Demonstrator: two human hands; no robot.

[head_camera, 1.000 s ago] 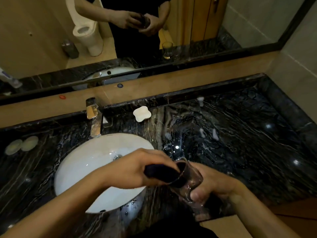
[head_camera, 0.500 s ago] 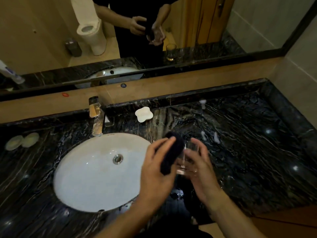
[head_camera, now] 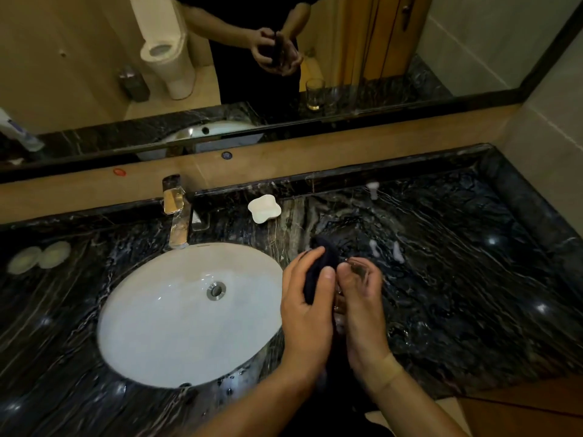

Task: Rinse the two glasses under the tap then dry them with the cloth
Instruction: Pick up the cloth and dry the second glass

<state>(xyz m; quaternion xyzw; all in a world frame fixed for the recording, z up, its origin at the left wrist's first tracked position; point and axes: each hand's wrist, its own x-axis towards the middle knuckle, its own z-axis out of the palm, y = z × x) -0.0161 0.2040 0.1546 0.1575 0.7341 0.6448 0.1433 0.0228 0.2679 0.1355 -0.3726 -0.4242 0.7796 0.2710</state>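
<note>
My left hand (head_camera: pixel 307 313) grips a dark cloth (head_camera: pixel 318 266) and presses it against a clear glass (head_camera: pixel 358 268). My right hand (head_camera: pixel 362 313) holds that glass with its fingers curled round it, just right of the white basin (head_camera: pixel 176 323). Most of the glass is hidden by my fingers and the cloth. A second glass (head_camera: pixel 315 93) shows only as a reflection in the mirror, standing on the counter. The chrome tap (head_camera: pixel 176 209) stands behind the basin, and I see no water running from it.
The black marble counter (head_camera: pixel 457 279) stretches to the right as far as a raised edge and the tiled wall. A white soap dish (head_camera: pixel 264 208) sits by the back ledge. Two pale round pieces (head_camera: pixel 38 258) lie at the far left.
My hands have lifted from the counter's front edge to beside the basin. The glass has turned more upright, and the cloth has come out of its mouth onto its side.
</note>
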